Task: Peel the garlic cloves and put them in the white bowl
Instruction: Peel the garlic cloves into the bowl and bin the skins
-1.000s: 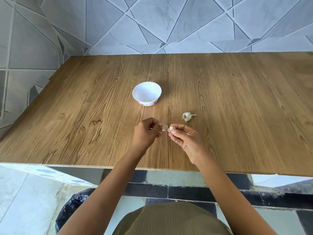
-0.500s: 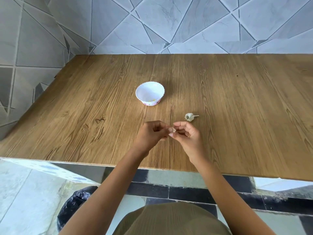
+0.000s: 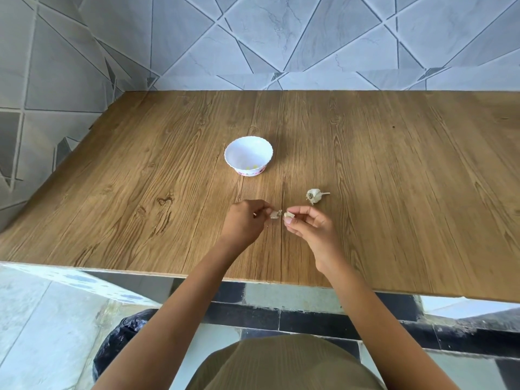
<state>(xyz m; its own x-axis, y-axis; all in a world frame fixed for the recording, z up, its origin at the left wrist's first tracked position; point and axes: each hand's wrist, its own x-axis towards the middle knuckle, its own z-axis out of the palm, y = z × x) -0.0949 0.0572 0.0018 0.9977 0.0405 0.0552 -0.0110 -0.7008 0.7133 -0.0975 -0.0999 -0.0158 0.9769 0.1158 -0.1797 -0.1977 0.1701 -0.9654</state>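
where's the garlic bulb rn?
Head view: garlic bulb lies on the wooden table right of centre, just beyond the right hand, nearer and right of the white bowl.

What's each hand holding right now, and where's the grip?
Right hand pinches a garlic clove by its lower end, thumb and fingertip. Left hand pinches a scrap of peel by one edge.

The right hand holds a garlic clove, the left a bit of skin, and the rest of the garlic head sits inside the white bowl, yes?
Not quite. The head view shows the garlic head lying on the wooden table, to the right of the white bowl, not inside it. The rest holds: the right hand pinches the clove, the left hand the skin.
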